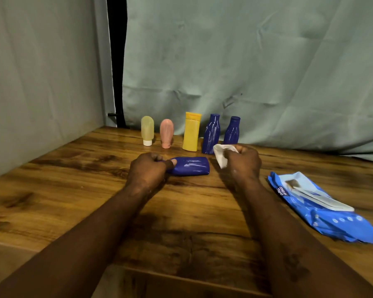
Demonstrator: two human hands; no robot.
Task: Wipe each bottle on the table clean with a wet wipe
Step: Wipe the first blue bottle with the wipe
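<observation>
The left hand (148, 168) is curled round the neck end of the lying blue bottle (192, 166), thumb on top. The bottle lies flat on the counter (73, 190) with its base pointing right. The right hand (242, 162) is closed into a fist on a bunched white wet wipe (221, 155), which sticks out leftward just beside the bottle's base. Whether wipe and bottle touch cannot be told.

Bare wood runs from the hands back to the counter's near edge, which passes under the forearms. A wider bare stretch lies to the left, up to the grey wall panel (41, 82). On the right a blue wipes pack (323, 214) lies flat near the right forearm. Behind the hands five bottles stand upright in a row close to the green cloth backdrop (246, 61): a yellow-green tube (147, 130) and a pink tube (166, 133), both cap down, a yellow bottle (191, 132), a tall blue bottle (211, 132) and a second blue bottle (232, 129).

Both bare forearms reach in from the bottom corners and converge, with the wrists low over the wood.

The lying bottle's cap is hidden inside the left hand. The wipe and right hand cover the lower parts of the two standing blue bottles. The frame cuts off the pack's right corner.
</observation>
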